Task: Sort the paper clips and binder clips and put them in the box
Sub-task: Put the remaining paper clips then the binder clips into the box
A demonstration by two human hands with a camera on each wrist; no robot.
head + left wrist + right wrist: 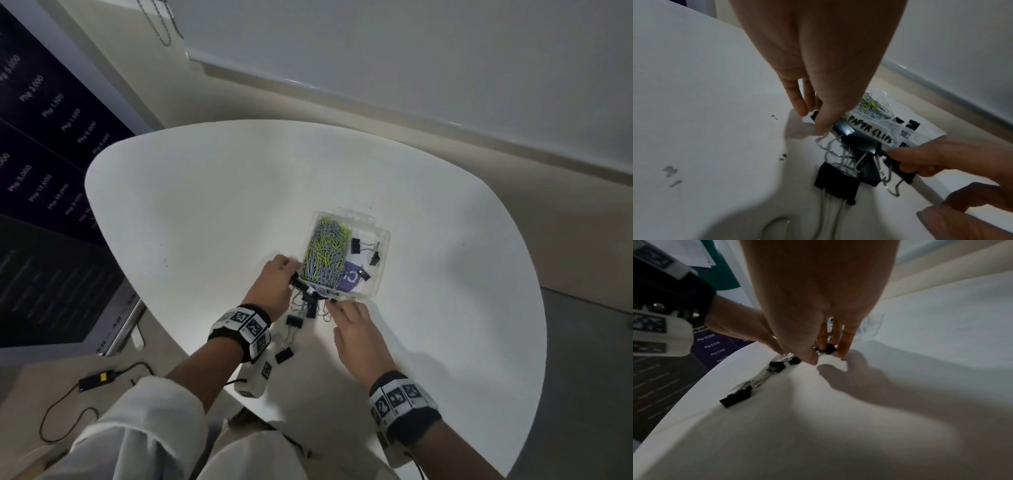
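A clear plastic box [383, 240] lies open on the white table. Its left compartment holds a heap of yellow and blue paper clips [327, 253]; its right one holds a few black binder clips [358, 245]. A "PAPER CLIPS" label [869, 129] shows on its near wall. Several loose black binder clips [836, 180] lie tangled just in front of the box. My left hand [293, 275] pinches one binder clip [841, 128] at the box's near left corner. My right hand [898, 162] pinches another binder clip [900, 172] at the pile's right side.
Two more binder clips [293, 322] [283, 354] lie nearer me, beside my left wrist. The round table's edge [102, 240] curves close on the left. A dark printed board [41, 171] and a cabled black device [96, 378] sit beyond that edge.
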